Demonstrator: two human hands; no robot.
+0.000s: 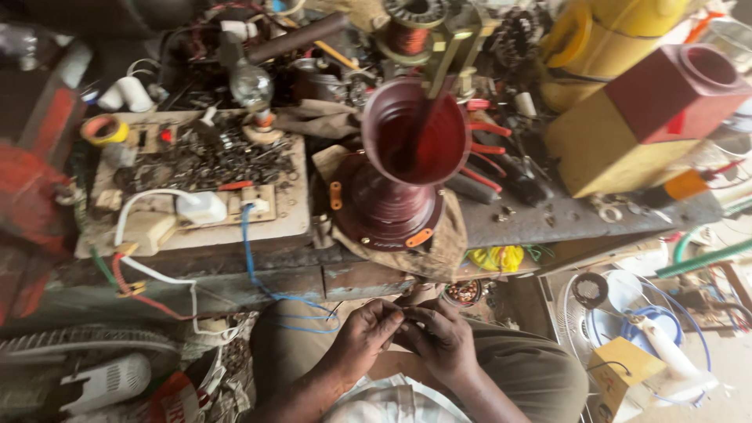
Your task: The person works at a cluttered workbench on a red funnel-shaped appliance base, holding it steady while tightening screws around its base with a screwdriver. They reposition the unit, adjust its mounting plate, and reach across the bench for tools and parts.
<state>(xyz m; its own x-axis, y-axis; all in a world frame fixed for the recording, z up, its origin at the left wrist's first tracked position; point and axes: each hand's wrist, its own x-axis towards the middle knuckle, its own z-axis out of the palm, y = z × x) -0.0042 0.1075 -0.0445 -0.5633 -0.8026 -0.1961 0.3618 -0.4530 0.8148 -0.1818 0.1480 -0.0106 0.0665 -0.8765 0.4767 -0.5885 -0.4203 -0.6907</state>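
Head view, looking down over a cluttered workbench to the person's lap. The left hand and right hand meet just below the bench edge, fingertips touching one another; the fingers of both are curled together and pinched on something small between them, too small and too hidden to identify. The hands rest above the lap, over olive trousers, with the forearms converging from the bottom of the frame. Directly above them on the bench stands a dark red housing with a wide open mouth, set on a brown cloth that overhangs the edge and hangs just above the hands. A blue wire drops from the white board at left, over the edge, and runs close to the left hand. The board carries a lamp bulb, a white plug and loose dark hardware. Red-handled pliers lie right of the housing; a yellow-and-red box stands farther right. Open room is narrow: bench edge ahead, a fan grille on the left, fan parts on the floor at right.
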